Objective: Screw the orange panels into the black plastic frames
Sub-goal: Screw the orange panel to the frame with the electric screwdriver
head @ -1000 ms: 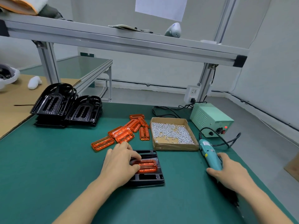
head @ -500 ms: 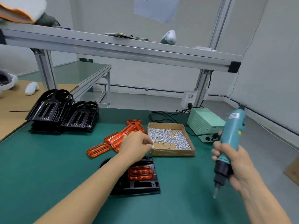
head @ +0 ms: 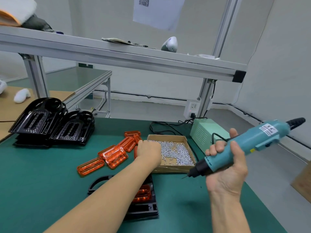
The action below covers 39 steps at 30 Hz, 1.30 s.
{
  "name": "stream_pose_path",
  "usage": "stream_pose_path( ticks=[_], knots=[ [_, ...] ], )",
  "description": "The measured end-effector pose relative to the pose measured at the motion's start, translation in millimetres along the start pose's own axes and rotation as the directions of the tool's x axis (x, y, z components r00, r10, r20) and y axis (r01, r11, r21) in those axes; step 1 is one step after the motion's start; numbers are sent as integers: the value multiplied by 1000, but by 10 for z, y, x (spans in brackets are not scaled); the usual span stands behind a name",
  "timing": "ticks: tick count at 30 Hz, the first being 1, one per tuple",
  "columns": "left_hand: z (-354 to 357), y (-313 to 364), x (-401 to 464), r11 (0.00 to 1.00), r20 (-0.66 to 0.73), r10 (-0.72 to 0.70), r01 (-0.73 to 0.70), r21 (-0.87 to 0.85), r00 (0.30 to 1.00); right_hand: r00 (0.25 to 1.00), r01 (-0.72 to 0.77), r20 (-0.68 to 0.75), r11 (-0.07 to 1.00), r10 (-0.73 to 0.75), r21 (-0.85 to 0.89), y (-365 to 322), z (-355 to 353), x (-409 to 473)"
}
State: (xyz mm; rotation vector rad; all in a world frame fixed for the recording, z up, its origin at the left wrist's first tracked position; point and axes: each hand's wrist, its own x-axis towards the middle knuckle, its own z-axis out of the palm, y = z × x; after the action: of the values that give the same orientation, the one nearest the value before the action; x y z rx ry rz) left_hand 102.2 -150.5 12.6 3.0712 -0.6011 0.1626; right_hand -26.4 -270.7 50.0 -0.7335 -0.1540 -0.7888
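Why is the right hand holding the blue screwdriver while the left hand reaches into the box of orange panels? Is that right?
Not quite. The head view shows the cardboard box holds small silver screws, not orange panels; the loose orange panels lie on the green mat beside it. The right hand does hold the electric screwdriver, and the left hand reaches into the box.

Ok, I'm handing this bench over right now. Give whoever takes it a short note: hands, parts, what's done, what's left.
Left hand: reaching into the screw box, fingers hidden, grip unclear.
Right hand: grips the electric screwdriver, raised, bit pointing left.
Black frame lies near the front edge with an orange panel seated in it; no driven screws visible.
Spare orange panels lie behind it, frame stacks at far left.
Left: fetch screws, drive them, repeat.
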Motion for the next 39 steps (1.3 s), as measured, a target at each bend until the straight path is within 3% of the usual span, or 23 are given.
stream_pose_path(
  ticks=[14,18,20,22,24,26,28,31,33,36,39],
  knots=[
    [34,-62,70,994,97,94,-99,52,991,998,-65,-29,997,63,-53,174,-36,-7],
    [72,-113,55,988,59,120,-125,90,991,997,-64,-52,998,63,-9,177,-60,-5],
    [82,-124,24,996,-24,86,-86,13,996,995,-75,-59,997,77,23,173,-76,-2],
    [65,-143,-35,981,-115,48,-69,-181,992,993,-87,-72,995,89,38,165,-88,1],
    [23,-194,-125,853,-134,-29,-46,-520,991,992,-91,-85,995,95,52,157,-90,2],
    [-28,-266,-254,589,-85,-101,-9,-808,991,991,-93,-85,993,99,73,150,-74,-5],
    [-66,-353,-398,327,-34,-152,18,-945,988,992,-96,-80,992,102,78,148,-47,-21],
    [-85,-467,-622,-36,100,-144,96,-995,984,990,-118,-66,992,121,49,147,-2,-69],
    [-93,-535,-782,-223,153,-111,125,-967,982,990,-134,-35,990,136,45,147,47,-104],
    [-105,-625,-1006,-377,164,-97,116,-919,982,993,-117,-13,992,117,43,143,157,-146],
    [-131,-687,-1160,-451,159,-106,95,-887,981,995,-95,-8,994,95,57,153,298,-184]
  ],
)
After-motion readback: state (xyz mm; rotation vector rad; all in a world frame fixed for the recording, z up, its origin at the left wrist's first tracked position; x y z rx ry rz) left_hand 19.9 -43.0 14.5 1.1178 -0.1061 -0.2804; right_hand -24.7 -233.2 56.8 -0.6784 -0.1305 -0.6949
